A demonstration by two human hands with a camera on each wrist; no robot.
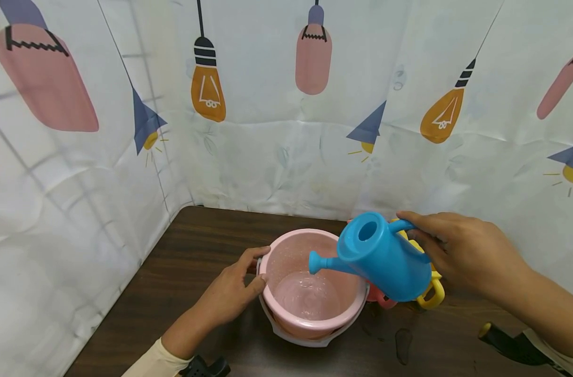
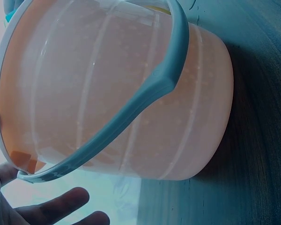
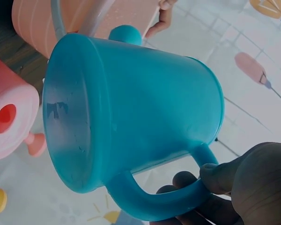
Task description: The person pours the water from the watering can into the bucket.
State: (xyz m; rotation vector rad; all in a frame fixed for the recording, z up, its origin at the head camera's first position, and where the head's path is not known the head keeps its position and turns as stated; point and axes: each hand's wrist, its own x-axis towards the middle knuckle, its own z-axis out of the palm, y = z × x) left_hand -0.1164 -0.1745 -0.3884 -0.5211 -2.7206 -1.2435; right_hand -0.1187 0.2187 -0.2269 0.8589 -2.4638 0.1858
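My right hand (image 1: 470, 251) grips the handle of a blue watering can (image 1: 390, 256). The can is tilted, its spout over the pink bucket (image 1: 310, 324); no stream shows from the spout. In the right wrist view, the fingers curl round the handle of the blue watering can (image 3: 150, 103), and its wet base faces the camera. Water lies in the bucket's bottom. With thumb and fingers, my left hand (image 1: 227, 293) holds the bucket's left rim. The left wrist view shows the bucket's side (image 2: 117, 84) and its hanging handle (image 2: 150, 93); other fingers spread away from it.
Behind the blue can stand a yellow watering can (image 1: 434, 293) and a pink watering can (image 3: 14, 103), both partly hidden. A small puddle (image 1: 403, 345) lies on the dark wooden table (image 1: 173, 293). Printed curtains (image 1: 267, 157) hang behind and at the left.
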